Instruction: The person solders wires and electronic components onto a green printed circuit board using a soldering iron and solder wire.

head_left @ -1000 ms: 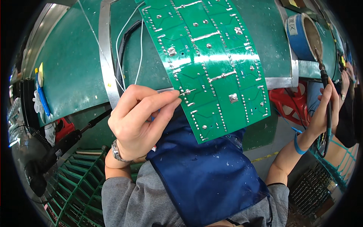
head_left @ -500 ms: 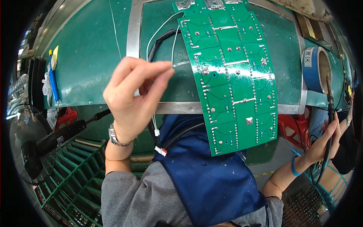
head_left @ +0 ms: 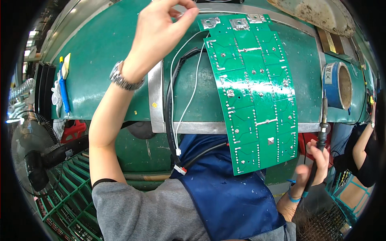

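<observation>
A large green circuit board (head_left: 263, 106) lies solder side up, its near end reaching past the table edge over my lap. Beyond its far left corner, my left hand (head_left: 163, 34) is closed in a pinch, with a short, thin strand of solder wire (head_left: 205, 9) sticking out of the fingertips. My right hand (head_left: 317, 164) grips a soldering iron (head_left: 321, 138) by its black handle, right of the board. The iron's tip points up and away, apart from the board. White and black cables (head_left: 170, 100) with white connectors (head_left: 179, 169) hang off the table left of the board.
A blue roll with a hollow core (head_left: 330, 80) stands at the right. On the left lie a blue pen-shaped tool (head_left: 63, 92) and a black fan (head_left: 44, 160) by green racks (head_left: 76, 188). A metal frame strip (head_left: 193, 127) edges the table. Another person's arm (head_left: 364, 138) shows far right.
My left hand has moved up and away, past the board's far end. My right hand has brought the iron inward, nearer the board. The board appears slightly lower and further right.
</observation>
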`<state>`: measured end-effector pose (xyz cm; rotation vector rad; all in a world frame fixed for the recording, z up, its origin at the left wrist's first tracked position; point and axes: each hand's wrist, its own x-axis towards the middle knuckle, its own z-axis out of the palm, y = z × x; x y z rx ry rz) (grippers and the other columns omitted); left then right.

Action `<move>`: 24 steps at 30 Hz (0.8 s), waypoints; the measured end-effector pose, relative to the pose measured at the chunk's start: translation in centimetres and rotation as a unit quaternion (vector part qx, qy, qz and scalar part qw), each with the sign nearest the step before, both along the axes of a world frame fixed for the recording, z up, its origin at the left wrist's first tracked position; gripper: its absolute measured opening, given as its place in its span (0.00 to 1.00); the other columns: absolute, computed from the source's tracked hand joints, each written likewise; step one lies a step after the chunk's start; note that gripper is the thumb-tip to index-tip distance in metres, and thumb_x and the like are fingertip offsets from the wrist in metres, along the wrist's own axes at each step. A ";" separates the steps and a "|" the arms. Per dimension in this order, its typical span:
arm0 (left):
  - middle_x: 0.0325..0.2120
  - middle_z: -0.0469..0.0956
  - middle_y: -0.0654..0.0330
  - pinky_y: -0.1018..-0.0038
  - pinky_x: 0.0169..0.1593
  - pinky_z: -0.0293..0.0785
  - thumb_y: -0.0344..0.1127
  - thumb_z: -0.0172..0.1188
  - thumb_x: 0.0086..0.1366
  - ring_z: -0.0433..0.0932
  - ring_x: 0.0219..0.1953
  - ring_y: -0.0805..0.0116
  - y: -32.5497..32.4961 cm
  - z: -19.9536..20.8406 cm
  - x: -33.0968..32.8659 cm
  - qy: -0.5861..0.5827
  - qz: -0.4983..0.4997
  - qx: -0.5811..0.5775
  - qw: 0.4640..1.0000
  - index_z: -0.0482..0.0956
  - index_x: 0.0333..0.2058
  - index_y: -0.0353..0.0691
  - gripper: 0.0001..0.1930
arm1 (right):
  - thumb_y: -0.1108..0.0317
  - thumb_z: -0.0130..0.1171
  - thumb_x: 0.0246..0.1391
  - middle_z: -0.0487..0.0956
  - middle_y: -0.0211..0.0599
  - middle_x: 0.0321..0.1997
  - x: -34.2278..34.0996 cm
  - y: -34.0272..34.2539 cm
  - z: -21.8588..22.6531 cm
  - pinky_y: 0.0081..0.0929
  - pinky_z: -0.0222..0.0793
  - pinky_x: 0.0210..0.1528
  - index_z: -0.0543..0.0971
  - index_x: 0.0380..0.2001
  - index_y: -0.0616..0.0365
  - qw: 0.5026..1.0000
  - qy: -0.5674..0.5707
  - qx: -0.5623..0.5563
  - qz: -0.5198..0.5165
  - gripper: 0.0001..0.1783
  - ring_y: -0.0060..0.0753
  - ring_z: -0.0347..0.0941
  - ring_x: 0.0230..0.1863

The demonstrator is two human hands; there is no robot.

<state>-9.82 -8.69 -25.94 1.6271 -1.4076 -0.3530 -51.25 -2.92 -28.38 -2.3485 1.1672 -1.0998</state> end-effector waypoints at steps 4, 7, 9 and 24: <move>0.24 0.75 0.66 0.83 0.32 0.70 0.31 0.59 0.63 0.71 0.27 0.82 -1.6 -1.0 0.5 0.043 -0.056 0.056 0.996 0.76 0.33 0.33 0.06 | 0.40 0.72 0.29 0.73 0.43 0.41 1.2 0.5 0.2 0.36 0.73 0.40 0.74 0.47 0.54 0.996 0.085 0.000 0.018 0.42 0.43 0.74 0.40; 0.30 0.80 0.66 0.86 0.37 0.72 0.32 0.64 0.61 0.75 0.32 0.83 -2.0 -2.9 1.7 0.061 -0.105 0.044 0.992 0.81 0.37 0.35 0.08 | 0.43 0.73 0.30 0.72 0.42 0.41 1.8 0.6 0.1 0.36 0.73 0.40 0.74 0.48 0.54 0.996 0.088 -0.001 0.025 0.41 0.43 0.74 0.41; 0.33 0.81 0.64 0.85 0.42 0.74 0.33 0.63 0.62 0.78 0.36 0.81 -1.8 -3.1 1.7 0.123 -0.128 0.064 0.982 0.80 0.39 0.34 0.10 | 0.45 0.73 0.33 0.72 0.41 0.41 1.6 0.9 -0.5 0.35 0.72 0.40 0.74 0.48 0.53 0.996 0.092 -0.002 0.021 0.39 0.43 0.74 0.41; 0.26 0.81 0.63 0.85 0.35 0.74 0.30 0.63 0.60 0.77 0.28 0.82 3.2 -2.4 2.2 0.175 -0.061 0.068 0.980 0.81 0.33 0.32 0.07 | 0.36 0.68 0.29 0.78 0.46 0.44 0.1 -8.6 -0.1 0.37 0.72 0.49 0.72 0.50 0.62 0.978 0.147 -0.146 -0.002 0.49 0.45 0.75 0.48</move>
